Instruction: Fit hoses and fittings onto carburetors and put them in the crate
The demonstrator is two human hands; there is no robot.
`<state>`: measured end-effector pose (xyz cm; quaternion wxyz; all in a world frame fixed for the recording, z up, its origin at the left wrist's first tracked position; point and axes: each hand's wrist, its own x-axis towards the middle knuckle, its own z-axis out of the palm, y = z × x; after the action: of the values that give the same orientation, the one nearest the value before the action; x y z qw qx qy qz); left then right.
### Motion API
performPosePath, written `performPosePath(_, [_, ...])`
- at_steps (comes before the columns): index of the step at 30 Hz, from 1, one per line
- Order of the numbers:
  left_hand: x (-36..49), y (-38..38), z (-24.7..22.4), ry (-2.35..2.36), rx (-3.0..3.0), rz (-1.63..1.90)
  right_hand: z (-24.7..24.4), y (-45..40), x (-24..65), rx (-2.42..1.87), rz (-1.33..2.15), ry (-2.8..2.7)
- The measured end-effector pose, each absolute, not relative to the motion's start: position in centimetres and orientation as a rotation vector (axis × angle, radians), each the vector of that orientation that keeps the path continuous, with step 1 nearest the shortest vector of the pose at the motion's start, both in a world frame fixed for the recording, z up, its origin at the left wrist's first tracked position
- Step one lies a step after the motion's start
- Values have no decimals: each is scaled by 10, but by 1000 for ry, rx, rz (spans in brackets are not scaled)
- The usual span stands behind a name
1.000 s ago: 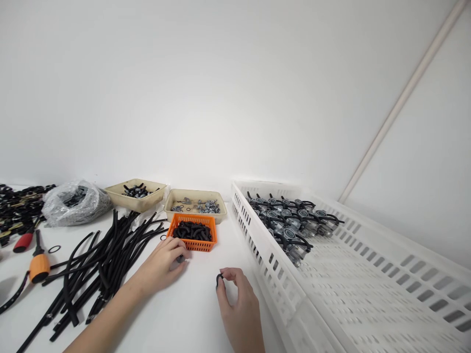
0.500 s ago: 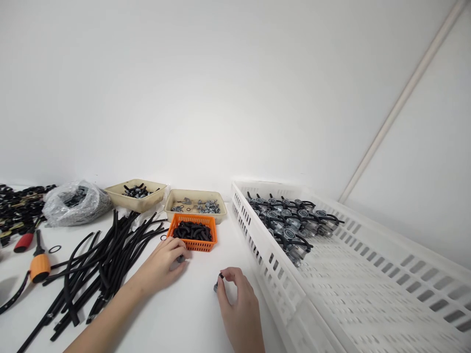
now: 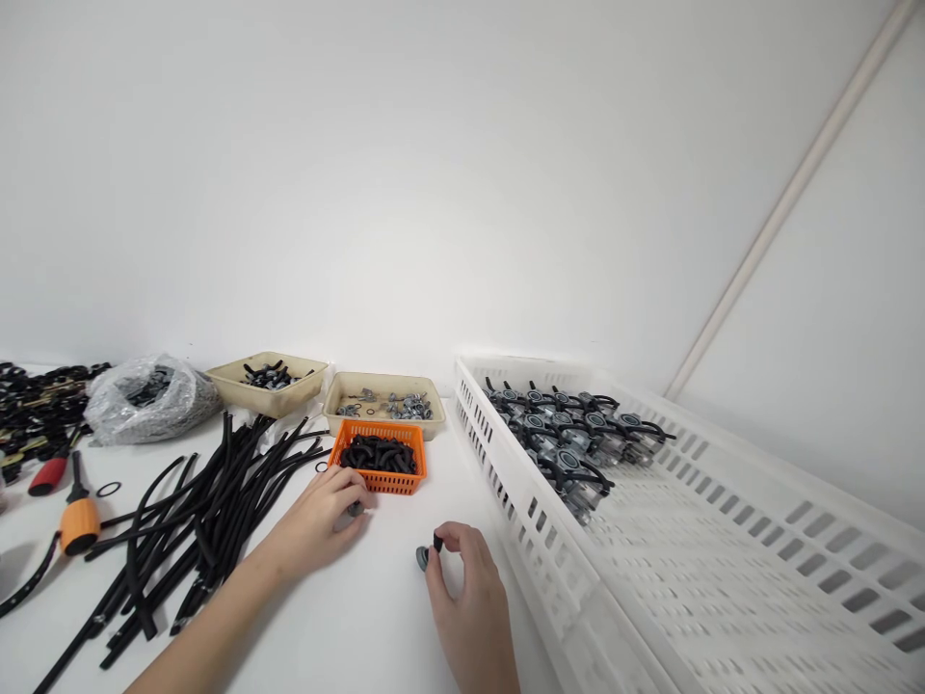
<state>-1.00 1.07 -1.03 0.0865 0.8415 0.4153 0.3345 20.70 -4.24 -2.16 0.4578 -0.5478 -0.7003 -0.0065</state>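
While the two hands work low over the white worktop [image 3: 339, 636], the right hand [image 3: 468, 590] lies nearest, at lower centre of the frame, with its thumb and forefinger pinched narrow on a short black rubber piece [image 3: 437, 543]. Just beside those fingertips sits a small round grey fitting [image 3: 422, 558]; whether it is joined to the rubber cannot be told from this view. The left hand [image 3: 322, 525], reaching in from the lower left, is curled closed on a small dark part [image 3: 355, 508], mostly hidden by the fingers, just in front of an orange plastic basket [image 3: 383, 487] heaped with short black rubber hose pieces [image 3: 377, 455]. The step in hand appears to be close fingertip work on these small parts, which calls for a steady pinch from both hands. Left of the left arm lie long black rubber hoses [image 3: 217, 511], with an orange-handled screwdriver [image 3: 79, 525] and a red-handled tool [image 3: 47, 475] toward the left edge. Farther up, at centre, a beige tray [image 3: 383, 378] holds grey metal clips [image 3: 409, 407]. At right, a white slotted plastic crate [image 3: 520, 501] carries rows of grey carburetors [image 3: 570, 443] at its far end.
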Motion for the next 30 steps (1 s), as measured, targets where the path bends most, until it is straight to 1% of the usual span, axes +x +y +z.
performPosePath(30, [-10, 11, -11, 1249, 2503, 972, -23, -43, 206, -1357, 32, -1687])
